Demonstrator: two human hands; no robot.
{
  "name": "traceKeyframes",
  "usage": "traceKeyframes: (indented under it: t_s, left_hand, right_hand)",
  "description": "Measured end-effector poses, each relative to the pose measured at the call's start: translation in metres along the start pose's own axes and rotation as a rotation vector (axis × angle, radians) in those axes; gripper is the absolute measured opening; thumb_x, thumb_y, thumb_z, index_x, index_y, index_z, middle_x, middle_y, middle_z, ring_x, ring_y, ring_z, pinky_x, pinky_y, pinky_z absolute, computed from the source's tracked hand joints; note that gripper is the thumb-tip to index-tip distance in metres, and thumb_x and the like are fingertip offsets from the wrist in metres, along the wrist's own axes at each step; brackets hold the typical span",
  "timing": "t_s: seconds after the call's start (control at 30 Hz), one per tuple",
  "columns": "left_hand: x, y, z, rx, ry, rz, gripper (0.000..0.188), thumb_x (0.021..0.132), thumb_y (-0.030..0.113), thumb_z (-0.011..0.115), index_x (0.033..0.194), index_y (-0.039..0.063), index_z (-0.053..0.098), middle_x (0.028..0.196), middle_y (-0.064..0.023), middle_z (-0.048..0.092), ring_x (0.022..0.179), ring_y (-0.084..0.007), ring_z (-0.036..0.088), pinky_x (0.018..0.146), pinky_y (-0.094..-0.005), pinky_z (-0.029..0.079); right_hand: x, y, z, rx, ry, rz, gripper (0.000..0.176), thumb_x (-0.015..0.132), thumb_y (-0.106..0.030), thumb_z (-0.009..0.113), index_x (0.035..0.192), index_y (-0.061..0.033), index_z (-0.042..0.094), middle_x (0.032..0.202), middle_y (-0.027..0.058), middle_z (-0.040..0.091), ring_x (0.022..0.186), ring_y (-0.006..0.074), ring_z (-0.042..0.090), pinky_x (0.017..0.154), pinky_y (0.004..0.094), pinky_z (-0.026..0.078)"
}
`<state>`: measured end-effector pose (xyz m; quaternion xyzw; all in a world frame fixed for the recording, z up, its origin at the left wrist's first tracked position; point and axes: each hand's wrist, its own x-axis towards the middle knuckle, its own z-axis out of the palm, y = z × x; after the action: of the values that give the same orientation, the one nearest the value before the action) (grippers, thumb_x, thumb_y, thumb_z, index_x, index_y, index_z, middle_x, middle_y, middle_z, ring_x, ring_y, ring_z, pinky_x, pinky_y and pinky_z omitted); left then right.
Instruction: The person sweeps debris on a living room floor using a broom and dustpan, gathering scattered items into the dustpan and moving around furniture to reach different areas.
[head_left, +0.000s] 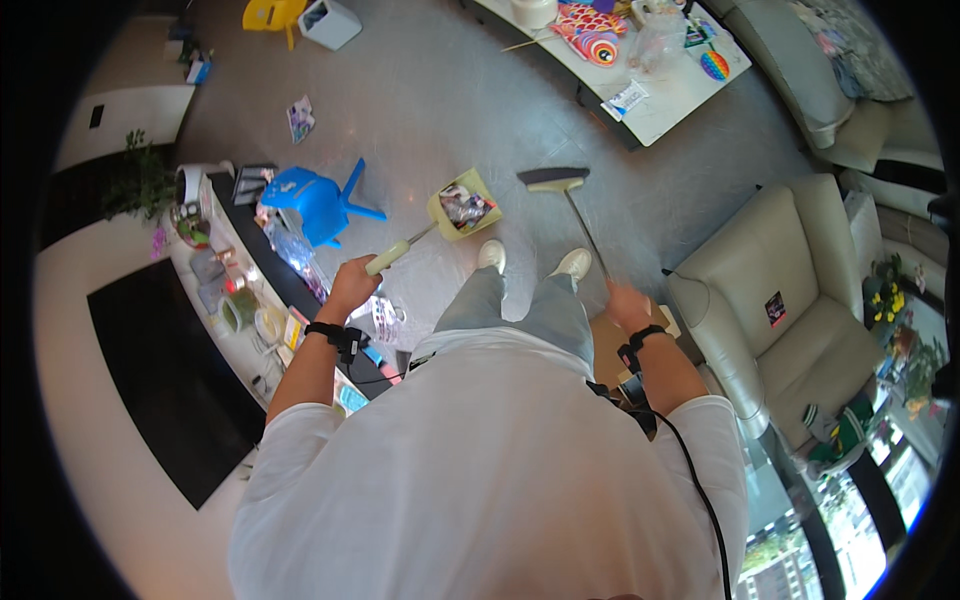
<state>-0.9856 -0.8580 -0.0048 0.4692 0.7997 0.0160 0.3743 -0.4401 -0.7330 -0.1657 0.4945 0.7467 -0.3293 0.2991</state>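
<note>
My left hand (355, 286) grips the pale green handle of a long-handled dustpan (448, 232). Crumpled wrappers and other litter (465, 206) lie in its pan, which is in front of my feet. In my right hand (627, 306) is the thin stick of a broom (555, 184). The broom's dark bristles point away from me, to the right of the dustpan and apart from it. Whether the bristles touch the floor I cannot tell.
A blue plastic child's chair (307, 199) stands left of the dustpan, by a cluttered TV cabinet (238, 225). Beyond it a wrapper (301, 119) lies on the grey floor. Ahead right is a low white table (660, 112); a leather armchair (772, 300) is at my right.
</note>
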Motion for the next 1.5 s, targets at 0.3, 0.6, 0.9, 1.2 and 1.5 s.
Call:
traceKeyframes:
  t_s: [0.3,0.6,0.9,1.2,1.5]
  left_hand:
    - [0.075,-0.042,-0.006,0.260,-0.056,0.231,0.024,0.079,0.018,0.062,0.098,0.011,0.074,0.093,-0.0214,0.072,0.090,-0.0451,0.068,0.081,-0.0538,0.054]
    - [0.100,-0.086,-0.015,0.268,-0.169,0.385,0.028,0.080,0.019,0.061,0.103,0.014,0.075,0.095,-0.0205,0.073,0.090,-0.0444,0.068,0.081,-0.0537,0.055]
    - [0.109,-0.062,-0.004,0.356,-0.253,0.533,0.029,0.083,0.019,0.059,0.107,0.013,0.075,0.098,-0.0217,0.072,0.092,-0.0447,0.067,0.083,-0.0534,0.054]
    - [0.127,0.008,0.037,0.555,-0.406,0.565,0.032,0.088,0.027,0.062,0.112,0.012,0.076,0.104,-0.0209,0.073,0.099,-0.0429,0.068,0.087,-0.0509,0.054]
    - [0.163,0.056,0.081,0.601,-0.449,0.651,0.032,0.089,0.030,0.063,0.105,0.006,0.075,0.099,-0.0234,0.073,0.095,-0.0422,0.069,0.084,-0.0482,0.054]
  right_hand:
    - [-0.085,-0.066,0.058,0.049,-0.037,0.189,0.045,0.096,-0.020,0.051,0.141,-0.0217,0.059,0.115,0.0165,0.074,0.106,0.0362,0.072,0.085,0.0498,0.058]
    - [-0.149,-0.183,0.115,0.203,0.056,0.407,0.046,0.090,-0.019,0.055,0.136,-0.0213,0.061,0.114,0.0195,0.072,0.107,0.0397,0.069,0.089,0.0527,0.055]
    - [-0.185,-0.210,0.239,0.979,0.309,0.690,0.046,0.092,-0.020,0.055,0.137,-0.0129,0.061,0.116,0.0271,0.069,0.106,0.0463,0.066,0.092,0.0491,0.054]
    - [-0.157,-0.268,0.264,2.001,0.433,0.856,0.049,0.101,-0.026,0.049,0.149,-0.0147,0.048,0.072,0.0089,0.061,0.046,0.0143,0.048,0.036,0.0302,0.033]
    - [-0.080,-0.349,0.257,1.468,0.391,0.652,0.057,0.093,-0.020,0.055,0.148,-0.0067,0.048,0.090,0.0248,0.072,0.071,0.0358,0.072,0.058,0.0456,0.055]
